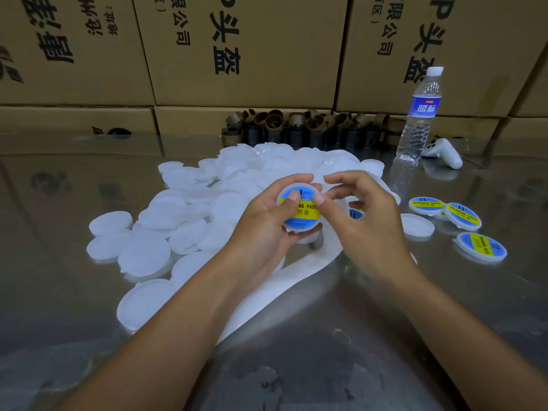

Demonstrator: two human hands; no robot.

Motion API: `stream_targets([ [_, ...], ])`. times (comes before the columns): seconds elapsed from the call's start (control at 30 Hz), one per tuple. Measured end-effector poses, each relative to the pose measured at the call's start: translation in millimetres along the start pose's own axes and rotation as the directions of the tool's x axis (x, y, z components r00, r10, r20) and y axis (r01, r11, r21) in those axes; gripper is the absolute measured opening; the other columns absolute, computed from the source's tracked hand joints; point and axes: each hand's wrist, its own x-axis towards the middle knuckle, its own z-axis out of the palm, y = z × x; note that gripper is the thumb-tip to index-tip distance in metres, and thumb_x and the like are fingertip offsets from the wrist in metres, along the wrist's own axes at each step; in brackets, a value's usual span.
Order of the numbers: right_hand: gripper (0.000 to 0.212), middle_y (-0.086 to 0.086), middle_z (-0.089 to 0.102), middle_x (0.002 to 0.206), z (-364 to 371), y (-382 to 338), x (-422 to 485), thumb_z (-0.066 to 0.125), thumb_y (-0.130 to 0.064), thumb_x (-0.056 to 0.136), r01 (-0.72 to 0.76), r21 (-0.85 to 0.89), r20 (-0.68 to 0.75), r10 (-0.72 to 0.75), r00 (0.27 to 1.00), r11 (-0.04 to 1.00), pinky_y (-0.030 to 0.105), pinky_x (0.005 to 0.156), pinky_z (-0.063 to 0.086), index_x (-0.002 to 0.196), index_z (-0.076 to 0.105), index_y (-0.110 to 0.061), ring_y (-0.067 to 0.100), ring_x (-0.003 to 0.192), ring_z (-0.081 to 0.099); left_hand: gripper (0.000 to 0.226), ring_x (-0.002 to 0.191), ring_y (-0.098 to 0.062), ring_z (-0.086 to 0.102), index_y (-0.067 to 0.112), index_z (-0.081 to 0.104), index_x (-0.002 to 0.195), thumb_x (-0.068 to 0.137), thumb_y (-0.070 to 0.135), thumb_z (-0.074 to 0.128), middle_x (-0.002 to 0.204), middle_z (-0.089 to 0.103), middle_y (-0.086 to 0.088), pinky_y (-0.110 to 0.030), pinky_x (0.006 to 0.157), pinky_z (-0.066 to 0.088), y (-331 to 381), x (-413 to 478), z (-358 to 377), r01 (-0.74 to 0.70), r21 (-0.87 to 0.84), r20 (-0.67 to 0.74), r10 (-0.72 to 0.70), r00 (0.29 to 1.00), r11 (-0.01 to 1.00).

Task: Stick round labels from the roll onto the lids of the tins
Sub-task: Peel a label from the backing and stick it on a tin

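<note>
The shiny worktop [74,307] has open room along its near edge and far left; its far edge is closed off by a wall of cardboard boxes [237,48], with a row of brown cardboard cores [311,126] at their foot. A heap of plain white lids [184,221] fills the middle left. On the right, three labelled lids [462,216] lie near one bare lid [417,225], well apart from the heap. A water bottle [421,114] with a blue band stands upright at the far right, a white controller [443,152] just beside it.

The boxes carry large black Chinese characters. The round label [302,210] is blue with a yellow band reading "…NG PAST…" and Chinese characters beneath.

Both forearms reach in from the near edge. The left hand [267,226] cups the held lid [298,229] from below, fingers curled around its rim, thumb pressing on the label. The right hand [364,215] has its thumb on the label's right side, its other fingers arched loosely above. A white backing strip [281,289] trails from under the hands towards the near edge.
</note>
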Motion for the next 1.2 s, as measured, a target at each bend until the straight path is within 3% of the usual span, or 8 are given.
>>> stream_targets([
  [0.23,0.013,-0.022,0.066,0.076,-0.5,0.7,2.2,0.067,-0.021,0.086,0.001,0.018,0.058,-0.002,0.998,1.000,0.018,0.081,0.044,0.082,0.062,-0.032,-0.002,0.079,0.062,0.023,0.089,-0.012,0.067,0.025,0.068,0.103,0.097,0.015,0.049,0.097,0.071,0.001,-0.023,0.074,0.055,0.1,-0.2,-2.6,-0.025,0.096,-0.015,0.027,1.000,0.995],
  [0.43,0.013,-0.021,0.067,0.074,-1.6,1.6,4.1,0.066,-0.019,0.088,-0.020,0.077,-0.014,0.021,1.000,0.997,0.031,0.076,0.047,0.084,0.063,-0.031,0.000,0.075,0.061,0.023,0.084,-0.015,0.069,0.009,0.066,0.110,0.087,0.008,0.063,0.099,0.073,-0.009,-0.022,0.070,0.055,-3.0,-1.5,-3.6,-0.027,0.169,-0.121,0.048,0.991,0.985],
  [0.6,0.013,-0.005,0.068,0.070,0.5,0.6,0.6,0.063,-0.026,0.089,-0.034,0.031,0.079,0.031,0.996,0.999,0.020,0.066,0.039,0.091,0.058,-0.038,0.005,0.071,0.059,0.026,0.079,-0.015,0.069,0.006,0.065,0.112,0.086,0.008,0.066,0.102,0.071,-0.016,-0.021,0.065,0.054,-1.2,-2.7,-3.3,-0.033,0.152,-0.158,0.057,0.986,0.988],
  [0.77,0.014,0.002,0.070,0.072,0.5,-0.7,1.6,0.063,-0.024,0.089,-0.045,0.036,0.038,0.043,0.998,0.998,0.033,0.066,0.044,0.090,0.059,-0.037,0.018,0.071,0.063,0.025,0.087,-0.018,0.069,0.012,0.067,0.108,0.083,0.009,0.069,0.099,0.073,-0.011,-0.023,0.070,0.055,-1.0,-2.4,-2.5,-0.028,0.194,-0.138,0.055,0.989,0.981],
  [0.87,0.010,0.003,0.070,0.072,0.6,0.6,2.4,0.063,-0.025,0.090,-0.041,0.052,0.002,0.041,0.999,0.998,0.038,0.071,0.046,0.093,0.060,-0.034,0.025,0.075,0.063,0.030,0.075,-0.013,0.068,0.015,0.066,0.111,0.082,0.005,0.069,0.084,0.072,-0.002,-0.023,0.072,0.056,-2.5,-2.4,-1.5,-0.033,0.208,-0.116,0.059,0.991,0.978],
  [0.97,0.016,-0.001,0.070,0.073,0.5,1.6,2.8,0.060,-0.027,0.091,-0.016,0.049,0.044,0.014,0.999,0.999,0.033,0.071,0.045,0.101,0.058,-0.040,0.014,0.077,0.062,0.034,0.067,-0.012,0.068,0.010,0.064,0.115,0.082,0.005,0.068,0.077,0.071,-0.003,-0.022,0.067,0.055,-1.3,-2.7,-1.3,-0.049,0.177,-0.136,0.074,0.988,0.983],
  [1.07,0.033,-0.002,0.071,0.074,0.2,3.4,1.9,0.061,-0.025,0.091,0.013,0.029,0.119,-0.016,0.993,1.000,0.009,0.071,0.037,0.120,0.054,-0.041,-0.001,0.072,0.058,0.035,0.072,-0.013,0.071,0.011,0.064,0.115,0.080,0.009,0.070,0.081,0.072,-0.007,-0.022,0.067,0.055,0.2,-3.2,-1.9,-0.063,0.161,-0.160,0.089,0.983,0.985],
  [1.2,0.039,-0.001,0.068,0.071,-0.1,5.9,2.8,0.062,-0.021,0.090,0.030,0.001,0.117,-0.030,0.993,1.000,0.005,0.072,0.035,0.125,0.052,-0.035,-0.004,0.070,0.056,0.028,0.079,-0.015,0.072,0.011,0.066,0.112,0.085,0.015,0.067,0.094,0.073,-0.012,-0.022,0.069,0.055,0.7,-3.8,-0.5,-0.046,0.167,-0.159,0.073,0.985,0.985],
])
